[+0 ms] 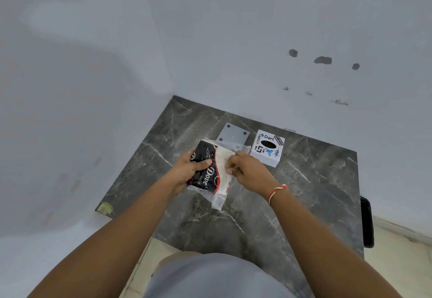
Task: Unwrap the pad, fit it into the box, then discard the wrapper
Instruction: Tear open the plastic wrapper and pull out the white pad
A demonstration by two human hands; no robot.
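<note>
Two hands [187, 169], one pad pkg [205, 169], one box [267, 149], one plate (grey) [232, 135].

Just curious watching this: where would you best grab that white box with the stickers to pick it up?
Probably by its two plain side walls, coming down from above. The white box sits flat on the marble table, its top has an oval opening, and its right side stands clear. Both hands, left hand and right hand, are busy with the black wrapper.

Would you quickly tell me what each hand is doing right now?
Left hand: closed on the black Dove pack.
Right hand: fingers pinched on the clear wrapper at the pack's open side.
</note>
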